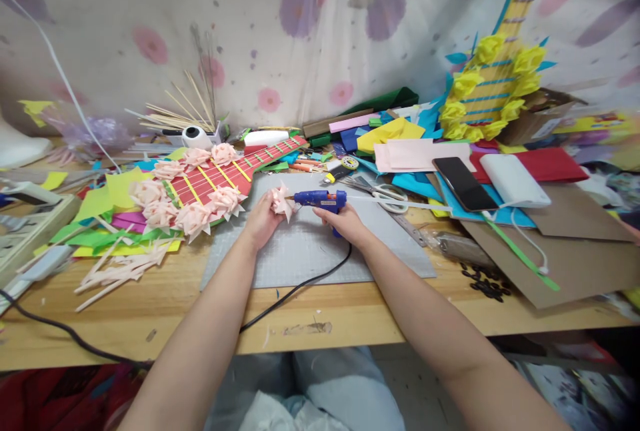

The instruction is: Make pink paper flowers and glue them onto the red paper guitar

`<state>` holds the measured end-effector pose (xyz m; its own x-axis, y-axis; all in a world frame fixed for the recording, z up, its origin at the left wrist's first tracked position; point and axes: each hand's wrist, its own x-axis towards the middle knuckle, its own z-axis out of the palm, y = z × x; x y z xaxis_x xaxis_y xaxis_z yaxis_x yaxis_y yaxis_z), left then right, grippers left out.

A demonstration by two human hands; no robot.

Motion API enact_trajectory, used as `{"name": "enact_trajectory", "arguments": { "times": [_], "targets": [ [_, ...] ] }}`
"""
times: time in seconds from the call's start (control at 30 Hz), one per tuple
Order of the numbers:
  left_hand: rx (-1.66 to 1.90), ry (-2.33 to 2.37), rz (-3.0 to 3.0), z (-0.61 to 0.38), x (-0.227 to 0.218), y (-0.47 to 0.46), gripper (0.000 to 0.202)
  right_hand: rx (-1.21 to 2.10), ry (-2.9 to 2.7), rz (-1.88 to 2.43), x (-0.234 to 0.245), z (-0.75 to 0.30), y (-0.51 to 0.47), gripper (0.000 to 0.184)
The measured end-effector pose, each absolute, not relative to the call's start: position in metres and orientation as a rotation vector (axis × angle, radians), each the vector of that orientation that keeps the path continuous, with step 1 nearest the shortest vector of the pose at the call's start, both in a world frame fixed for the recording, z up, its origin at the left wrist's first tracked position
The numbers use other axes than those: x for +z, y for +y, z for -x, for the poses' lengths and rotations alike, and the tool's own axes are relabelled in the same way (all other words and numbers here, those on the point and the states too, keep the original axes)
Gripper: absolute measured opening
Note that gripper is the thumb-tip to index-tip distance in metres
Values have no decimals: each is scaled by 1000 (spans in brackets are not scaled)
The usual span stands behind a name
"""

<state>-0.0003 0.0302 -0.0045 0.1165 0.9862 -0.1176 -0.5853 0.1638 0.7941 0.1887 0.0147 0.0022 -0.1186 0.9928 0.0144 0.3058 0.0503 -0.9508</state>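
Observation:
Over the grey cutting mat (pixel 310 264), my left hand (pixel 263 221) is closed around a pale pink paper flower (pixel 283 204). My right hand (pixel 345 223) grips a blue hot glue gun (pixel 320 199), its nozzle pointing left and close to the flower's petals. Whether the nozzle touches the flower I cannot tell. A long clear glue stick (pixel 395 202) sticks out of the gun's back, and a black cord (pixel 305 287) runs down from its handle. Left of my hands lies a red paper guitar (pixel 215 181) edged with several pink paper flowers.
Scissors (pixel 385 197) and a metal ruler (pixel 407 229) lie at the mat's right. Farther right are a phone (pixel 465 184), a white power bank (pixel 516 181) and brown cardboard (pixel 510 264). Pink paper strips (pixel 127 267) are scattered at left. A yellow-flowered paper guitar (pixel 487 91) stands behind.

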Motion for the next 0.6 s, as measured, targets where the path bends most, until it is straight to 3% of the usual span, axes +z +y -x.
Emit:
{"name": "enact_trajectory", "arguments": {
  "times": [0.6],
  "targets": [
    [1312, 752, -595, 2, -3, 32, 27, 1083, -1529, 1420, 0, -191, 17, 36]
  ]
}}
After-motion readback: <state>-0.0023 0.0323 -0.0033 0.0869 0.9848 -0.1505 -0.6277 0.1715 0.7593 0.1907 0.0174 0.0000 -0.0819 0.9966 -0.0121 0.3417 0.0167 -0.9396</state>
